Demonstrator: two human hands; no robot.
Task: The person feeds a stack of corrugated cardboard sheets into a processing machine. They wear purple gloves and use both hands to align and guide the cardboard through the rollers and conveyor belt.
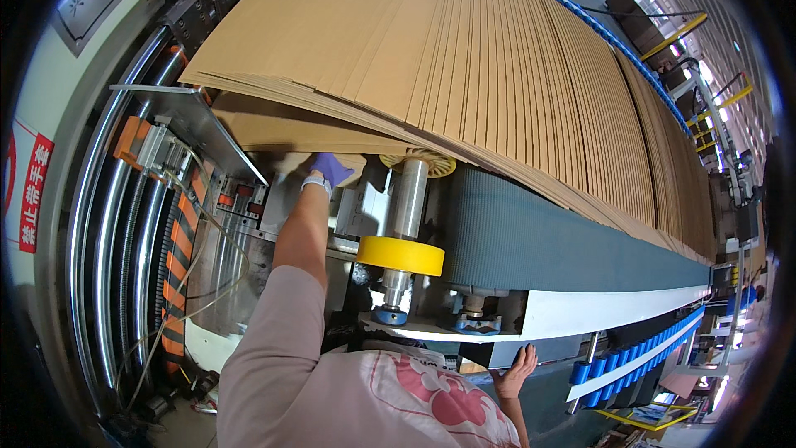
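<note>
My left hand, in a purple glove with a white band at the wrist, reaches in below the front edge of a long row of overlapping brown corrugated cardboard sheets. A small tan cardboard piece shows beside the glove. Shadow and the overhanging lower sheet hide the fingertips, so any grip there is unclear. Bare and with nothing in it, my right hand is by the grey box under the conveyor's white side rail, fingers spread; whether it touches the box is unclear.
Right of my left arm, a metal shaft carries a yellow wheel. A dark ribbed belt runs under the sheets. Chrome rollers, a metal plate and loose hoses stand left. Blue rollers lie right.
</note>
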